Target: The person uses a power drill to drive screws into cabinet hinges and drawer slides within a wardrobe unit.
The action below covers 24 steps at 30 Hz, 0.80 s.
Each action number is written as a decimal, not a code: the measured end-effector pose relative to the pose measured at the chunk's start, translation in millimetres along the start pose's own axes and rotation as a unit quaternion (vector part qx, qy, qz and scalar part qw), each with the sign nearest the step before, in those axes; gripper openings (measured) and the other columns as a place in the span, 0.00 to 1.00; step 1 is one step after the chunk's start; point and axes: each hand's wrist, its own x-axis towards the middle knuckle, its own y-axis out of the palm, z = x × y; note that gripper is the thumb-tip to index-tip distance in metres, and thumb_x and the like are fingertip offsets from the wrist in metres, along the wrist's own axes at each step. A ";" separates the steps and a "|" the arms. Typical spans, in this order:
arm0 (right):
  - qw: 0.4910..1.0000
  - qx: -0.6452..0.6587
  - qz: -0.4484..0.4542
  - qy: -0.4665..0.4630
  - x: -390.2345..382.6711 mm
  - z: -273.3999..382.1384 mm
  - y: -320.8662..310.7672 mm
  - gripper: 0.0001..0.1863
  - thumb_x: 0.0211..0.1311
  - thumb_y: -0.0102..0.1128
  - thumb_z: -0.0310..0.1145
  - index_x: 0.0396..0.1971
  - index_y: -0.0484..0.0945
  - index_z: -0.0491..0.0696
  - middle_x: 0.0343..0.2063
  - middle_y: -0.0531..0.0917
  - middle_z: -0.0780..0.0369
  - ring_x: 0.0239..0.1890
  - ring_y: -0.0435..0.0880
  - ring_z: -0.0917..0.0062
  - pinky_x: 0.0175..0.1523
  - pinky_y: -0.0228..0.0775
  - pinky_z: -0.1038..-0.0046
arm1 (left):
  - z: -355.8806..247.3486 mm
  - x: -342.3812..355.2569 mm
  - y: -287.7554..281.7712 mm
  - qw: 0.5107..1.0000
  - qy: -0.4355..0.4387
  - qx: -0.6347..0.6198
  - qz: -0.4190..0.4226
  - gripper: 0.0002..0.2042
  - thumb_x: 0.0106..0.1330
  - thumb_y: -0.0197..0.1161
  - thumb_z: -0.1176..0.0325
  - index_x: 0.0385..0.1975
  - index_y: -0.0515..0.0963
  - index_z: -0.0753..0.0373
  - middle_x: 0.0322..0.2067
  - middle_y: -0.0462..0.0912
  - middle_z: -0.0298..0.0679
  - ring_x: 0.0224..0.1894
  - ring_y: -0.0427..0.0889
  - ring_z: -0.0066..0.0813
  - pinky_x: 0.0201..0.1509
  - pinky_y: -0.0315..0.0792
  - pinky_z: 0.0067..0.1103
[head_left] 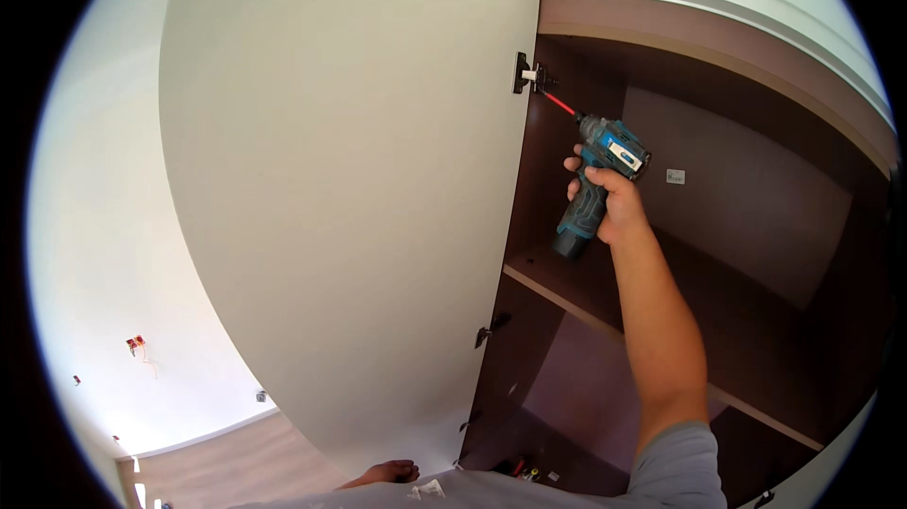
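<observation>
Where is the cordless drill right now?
Head view, right of centre: the right hand holds the blue cordless drill, its red bit aimed at the upper hinge.

Right arm raised high, hands' right one fisted, fingers curled tight.

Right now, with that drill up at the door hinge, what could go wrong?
The red bit meets the top hinge at a slant, so it might slip off the screw. The right hand alone holds the drill at full reach, so aim may waver. The open door could swing, since the left hand rests low.
</observation>
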 end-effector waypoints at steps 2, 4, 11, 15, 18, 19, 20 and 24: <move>1.000 0.006 0.011 0.001 3.7 -2.5 1.9 0.24 0.59 0.58 0.27 0.58 0.75 0.43 0.44 0.85 0.58 0.32 0.84 0.74 0.42 0.78 0.68 | -3.9 -18.5 15.2 1.000 0.012 -0.022 -0.011 0.11 0.75 0.52 0.78 0.53 0.71 0.74 0.47 0.78 0.42 0.56 0.78 0.35 0.67 0.72 0.23; 1.000 0.017 0.016 -0.001 4.5 -0.7 0.6 0.23 0.59 0.59 0.26 0.56 0.75 0.44 0.43 0.86 0.59 0.32 0.84 0.74 0.41 0.78 0.69 | -1.2 -17.6 11.1 0.999 0.014 -0.031 -0.004 0.11 0.75 0.52 0.79 0.53 0.71 0.74 0.48 0.77 0.43 0.56 0.78 0.36 0.67 0.72 0.25; 1.000 -0.005 0.011 -0.008 5.0 -2.0 -3.4 0.26 0.58 0.57 0.27 0.59 0.74 0.42 0.44 0.85 0.58 0.33 0.84 0.73 0.42 0.78 0.68 | 7.8 -4.0 -5.0 1.000 0.005 -0.013 -0.011 0.12 0.75 0.52 0.79 0.54 0.72 0.72 0.50 0.78 0.43 0.56 0.79 0.36 0.67 0.73 0.25; 1.000 -0.020 0.005 -0.007 5.6 0.1 -2.6 0.25 0.57 0.59 0.26 0.57 0.75 0.42 0.41 0.86 0.58 0.31 0.84 0.73 0.41 0.78 0.68 | -2.1 -21.7 11.6 0.999 0.011 0.030 -0.014 0.07 0.75 0.53 0.77 0.48 0.73 0.70 0.47 0.77 0.41 0.52 0.78 0.31 0.64 0.71 0.22; 0.999 -0.051 0.002 0.014 7.5 9.1 -5.7 0.23 0.56 0.60 0.26 0.55 0.77 0.42 0.39 0.86 0.58 0.30 0.84 0.73 0.40 0.78 0.69 | -6.3 -30.0 17.3 0.998 0.015 0.053 -0.004 0.05 0.76 0.54 0.74 0.43 0.74 0.68 0.45 0.77 0.38 0.49 0.77 0.27 0.59 0.70 0.20; 0.998 -0.062 0.003 0.023 9.5 15.3 -6.5 0.23 0.56 0.59 0.26 0.54 0.78 0.42 0.38 0.86 0.58 0.30 0.84 0.73 0.40 0.79 0.68 | -3.4 -22.3 7.9 0.997 0.013 0.070 0.008 0.05 0.76 0.54 0.73 0.42 0.74 0.67 0.44 0.78 0.37 0.49 0.77 0.26 0.57 0.69 0.20; 0.996 -0.079 -0.005 0.032 10.4 25.1 -7.3 0.21 0.56 0.59 0.26 0.52 0.79 0.42 0.36 0.86 0.59 0.28 0.83 0.73 0.38 0.79 0.69 | 1.1 -8.6 -4.2 0.996 0.011 0.087 0.022 0.05 0.76 0.55 0.72 0.41 0.74 0.67 0.43 0.78 0.36 0.48 0.77 0.25 0.56 0.69 0.20; 0.983 -0.175 -0.025 0.060 12.1 59.7 -12.6 0.20 0.55 0.61 0.26 0.50 0.81 0.42 0.30 0.85 0.60 0.27 0.83 0.75 0.36 0.78 0.71 | 0.8 1.4 -5.9 0.989 0.002 0.144 0.020 0.06 0.76 0.56 0.70 0.43 0.75 0.67 0.42 0.79 0.35 0.50 0.78 0.24 0.58 0.70 0.20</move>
